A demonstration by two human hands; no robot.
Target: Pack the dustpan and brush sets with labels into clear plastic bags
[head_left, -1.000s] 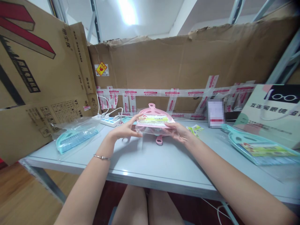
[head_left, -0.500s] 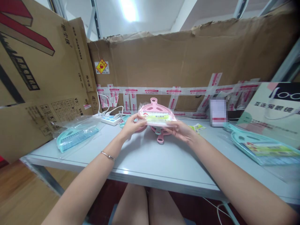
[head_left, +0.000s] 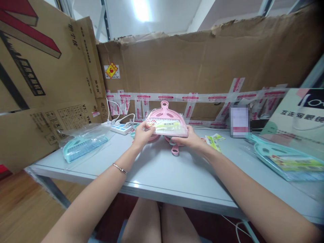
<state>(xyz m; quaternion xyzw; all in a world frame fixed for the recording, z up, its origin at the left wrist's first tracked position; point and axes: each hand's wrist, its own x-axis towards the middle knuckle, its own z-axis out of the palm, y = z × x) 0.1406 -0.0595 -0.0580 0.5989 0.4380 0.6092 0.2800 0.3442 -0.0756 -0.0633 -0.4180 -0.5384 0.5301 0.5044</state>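
Note:
Between both hands, raised above the table, is a pink dustpan [head_left: 165, 114] with a white-bristled brush and a yellow-green label card [head_left: 169, 127]. Clear plastic wrap shows at its edges. My left hand [head_left: 143, 135] pinches its left lower edge, thumb on the front. On the right lower corner my right hand [head_left: 190, 140] is closed, fingers underneath. Behind and below it lie more pink and teal dustpans, mostly hidden; one pink handle [head_left: 175, 150] sticks out toward me.
A bagged teal dustpan set [head_left: 84, 146] lies at left, another [head_left: 286, 158] at right. Loose label cards [head_left: 214, 141], a power strip [head_left: 120, 128] and a phone-like screen [head_left: 240, 121] stand toward the back. Cardboard [head_left: 177, 67] walls the table's rear.
The pink dustpan has tilted more upright and shifted slightly left, its handle higher. My right hand has moved further under its corner. The view has shifted a little.

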